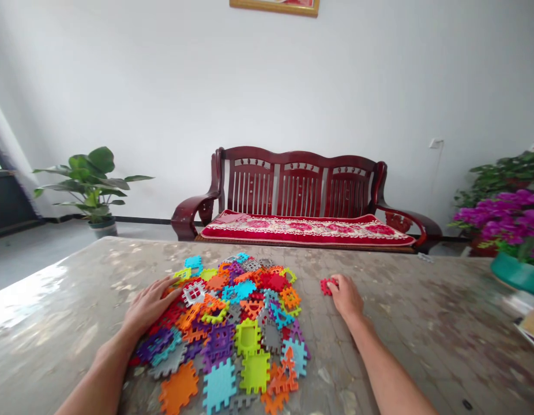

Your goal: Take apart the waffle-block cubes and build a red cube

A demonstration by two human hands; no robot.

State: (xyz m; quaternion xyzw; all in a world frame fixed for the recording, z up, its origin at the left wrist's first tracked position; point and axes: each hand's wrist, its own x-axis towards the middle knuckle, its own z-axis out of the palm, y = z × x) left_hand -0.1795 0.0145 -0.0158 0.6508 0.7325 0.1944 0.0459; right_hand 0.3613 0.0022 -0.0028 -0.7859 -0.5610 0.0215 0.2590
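A broad heap of flat notched plastic pieces in many colours lies on the table (405, 323). My left hand (152, 302) rests on the heap's left edge, fingers apart, beside a white window-shaped piece (193, 293) and over some red pieces. To the right of the heap, my right hand (347, 295) has its fingers closed on a small red piece (325, 286) at the tabletop. Near the front of the heap lie a light blue square (219, 385), a lime green square (255, 372) and an orange square (179, 388).
Purple flowers in a teal pot (515, 273) stand at the table's right end, near a box (533, 323). A small dark object (467, 404) lies at the front right. Behind the table are a wooden bench (284, 190) and a potted plant (96, 184).
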